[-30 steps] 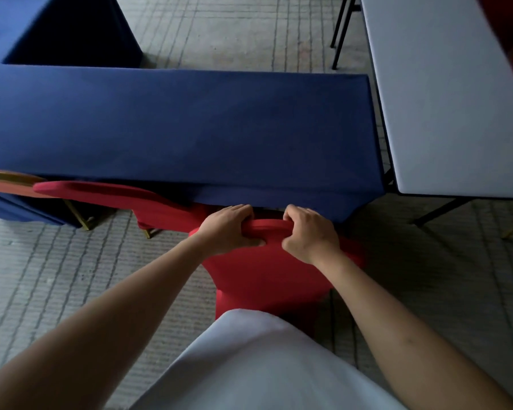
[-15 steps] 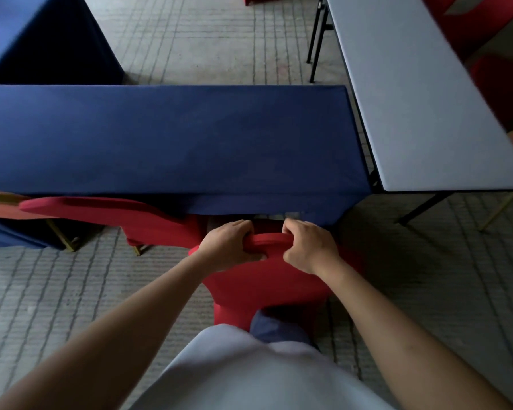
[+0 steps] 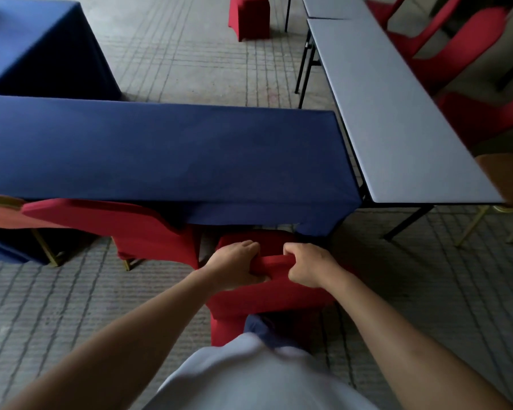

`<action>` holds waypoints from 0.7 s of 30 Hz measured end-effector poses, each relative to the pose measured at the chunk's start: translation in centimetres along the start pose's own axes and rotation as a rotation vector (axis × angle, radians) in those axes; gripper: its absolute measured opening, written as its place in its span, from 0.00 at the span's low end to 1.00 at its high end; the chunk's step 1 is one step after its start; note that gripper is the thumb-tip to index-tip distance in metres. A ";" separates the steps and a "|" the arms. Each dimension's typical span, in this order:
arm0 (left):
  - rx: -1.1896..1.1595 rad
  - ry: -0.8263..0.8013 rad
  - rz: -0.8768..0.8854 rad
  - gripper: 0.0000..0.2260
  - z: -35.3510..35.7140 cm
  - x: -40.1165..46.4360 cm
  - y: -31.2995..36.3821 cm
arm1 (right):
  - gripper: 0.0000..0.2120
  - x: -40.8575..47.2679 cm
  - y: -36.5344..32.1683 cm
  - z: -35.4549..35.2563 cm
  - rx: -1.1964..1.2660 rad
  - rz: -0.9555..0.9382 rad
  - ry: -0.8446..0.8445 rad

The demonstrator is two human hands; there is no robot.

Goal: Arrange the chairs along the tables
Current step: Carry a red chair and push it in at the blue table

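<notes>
A red-covered chair (image 3: 267, 300) stands directly in front of me, its seat tucked under the near edge of the blue-clothed table (image 3: 160, 155). My left hand (image 3: 234, 266) and my right hand (image 3: 308, 266) both grip the top of its backrest, fingers curled over the red cover. A second red-covered chair (image 3: 125, 226) stands just left of it along the same table edge. Further left, an uncovered chair (image 3: 0, 210) with an orange seat and gold legs shows only partly.
A bare grey folding table (image 3: 397, 113) runs away at the right, with several red-covered chairs (image 3: 462, 54) beyond it and an uncovered chair (image 3: 507, 179) at its near end. Another blue-clothed table (image 3: 36, 45) stands far left. A red chair (image 3: 249, 16) stands at the top.
The view has tilted up and pulled back, showing more of the grey tables and far chairs. Both hands keep their grip on the backrest, which sits lower in the frame than before.
</notes>
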State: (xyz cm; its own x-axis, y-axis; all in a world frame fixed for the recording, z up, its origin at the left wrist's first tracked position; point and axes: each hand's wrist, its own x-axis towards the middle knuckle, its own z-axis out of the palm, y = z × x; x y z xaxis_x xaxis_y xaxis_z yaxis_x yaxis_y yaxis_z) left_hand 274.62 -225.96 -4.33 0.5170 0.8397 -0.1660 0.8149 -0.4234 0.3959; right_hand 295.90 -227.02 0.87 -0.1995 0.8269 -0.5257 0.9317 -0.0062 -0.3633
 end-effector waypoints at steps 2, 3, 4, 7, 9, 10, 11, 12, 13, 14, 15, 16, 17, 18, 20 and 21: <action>0.001 0.018 0.032 0.24 0.9 -1.4 -0.3 | 0.08 -0.5 -0.4 1.3 -0.029 -0.020 0.014; 0.002 0.032 0.040 0.24 1.1 -2.0 -0.7 | 0.08 -0.6 -0.8 1.9 -0.048 -0.034 0.026; 0.004 0.047 0.043 0.24 1.2 -2.5 -1.1 | 0.07 -0.5 -1.2 2.4 -0.062 -0.047 0.037; 0.012 0.088 0.052 0.23 0.7 -3.2 -2.4 | 0.07 0.0 -2.3 3.4 -0.082 -0.090 0.060; 0.010 0.110 0.061 0.23 0.2 -3.3 -3.3 | 0.07 0.6 -3.0 3.7 -0.093 -0.105 0.067; -0.008 0.121 0.064 0.22 0.0 -3.3 -3.8 | 0.08 1.0 -3.3 3.7 -0.095 -0.108 0.074; -0.030 0.128 0.065 0.22 -0.2 -3.2 -4.2 | 0.08 1.5 -3.6 3.6 -0.094 -0.110 0.080; -0.048 0.135 0.065 0.22 -0.5 -2.9 -4.7 | 0.08 2.1 -4.0 3.4 -0.094 -0.116 0.086; -0.058 0.137 0.065 0.23 -0.8 -2.5 -5.1 | 0.08 2.5 -4.2 3.1 -0.094 -0.118 0.088; -0.059 0.138 0.063 0.23 -1.1 -2.1 -5.6 | 0.08 3.1 -4.4 2.8 -0.093 -0.120 0.091; -0.057 0.139 0.058 0.23 -1.3 -1.6 -6.0 | 0.08 3.7 -4.5 2.4 -0.095 -0.119 0.095; -0.052 0.138 0.056 0.23 -1.6 -1.1 -6.4 | 0.08 4.4 -4.6 2.1 -0.102 -0.121 0.096; -0.046 0.132 0.055 0.23 -1.7 -0.6 -6.8 | 0.08 5.1 -4.7 1.9 -0.112 -0.124 0.094; -0.040 0.124 0.055 0.23 -1.7 -0.1 -7.1 | 0.09 5.8 -4.7 1.7 -0.125 -0.128 0.091; -0.019 0.100 0.043 0.22 -1.5 1.2 -8.1 | 0.09 7.5 -4.6 1.4 -0.150 -0.129 0.076; -0.006 0.086 0.030 0.22 -1.3 1.9 -8.7 | 0.09 8.4 -4.4 1.3 -0.157 -0.127 0.065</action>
State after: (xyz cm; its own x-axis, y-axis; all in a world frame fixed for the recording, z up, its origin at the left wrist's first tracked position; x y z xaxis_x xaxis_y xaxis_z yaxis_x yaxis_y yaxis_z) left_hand 268.19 -220.28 -6.91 0.5167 0.8528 -0.0764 0.7977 -0.4471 0.4047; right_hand 289.67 -220.77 -2.99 -0.3028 0.8502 -0.4306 0.9373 0.1838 -0.2960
